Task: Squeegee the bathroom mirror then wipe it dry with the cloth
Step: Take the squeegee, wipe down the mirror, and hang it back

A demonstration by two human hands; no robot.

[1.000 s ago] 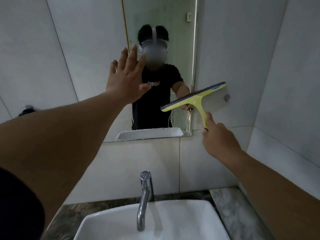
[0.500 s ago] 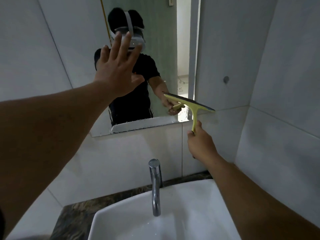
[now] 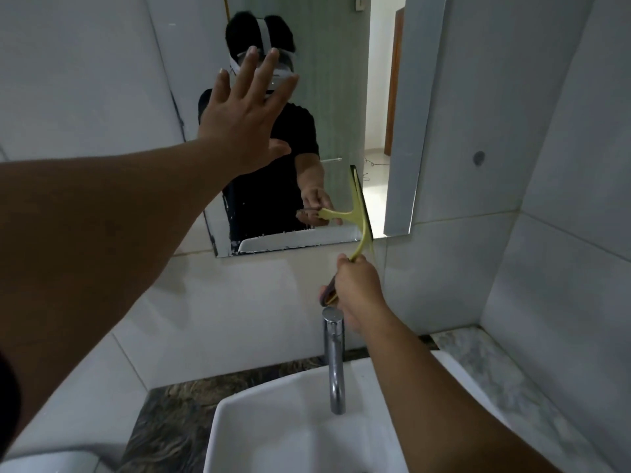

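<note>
The bathroom mirror (image 3: 341,80) hangs on the tiled wall above the basin. My right hand (image 3: 356,290) grips the handle of a yellow squeegee (image 3: 360,213). Its dark blade stands almost upright against the mirror's lower right part, near the bottom edge. My left hand (image 3: 244,112) is raised with fingers spread, palm toward the mirror's left half; I cannot tell whether it touches the glass. The mirror reflects a person in a black shirt and both hands. No cloth is in view.
A chrome tap (image 3: 334,360) rises right under my right hand, over a white basin (image 3: 259,435) set on a dark marble counter (image 3: 170,414). Tiled walls close in on the right, forming a corner. A small round mark (image 3: 479,158) sits on the right wall.
The squeegee has swung from lying across the mirror's right edge to standing nearly upright on the glass. My right hand dropped toward the tap. The left hand stayed raised and open.
</note>
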